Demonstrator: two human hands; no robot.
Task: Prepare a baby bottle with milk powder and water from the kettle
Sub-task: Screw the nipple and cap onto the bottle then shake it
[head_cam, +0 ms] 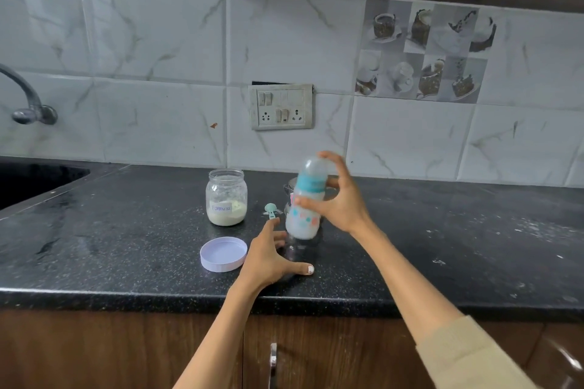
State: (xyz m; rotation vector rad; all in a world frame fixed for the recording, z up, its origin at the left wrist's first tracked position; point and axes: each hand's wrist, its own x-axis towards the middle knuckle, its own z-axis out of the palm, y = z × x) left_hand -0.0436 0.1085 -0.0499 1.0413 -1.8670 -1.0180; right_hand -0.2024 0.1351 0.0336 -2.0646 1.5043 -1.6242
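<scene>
Your right hand [339, 199] is clasped round the capped baby bottle [308, 199], held clear above the counter [126, 246], long axis near upright and leaning slightly right, while your left hand [271, 257] lies spread and empty just below-left.

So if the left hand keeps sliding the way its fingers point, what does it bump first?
Probably the small green scoop. The left hand points up and away along the counter, its longest fingertip just short of the scoop. Depth is hard to judge.
</scene>
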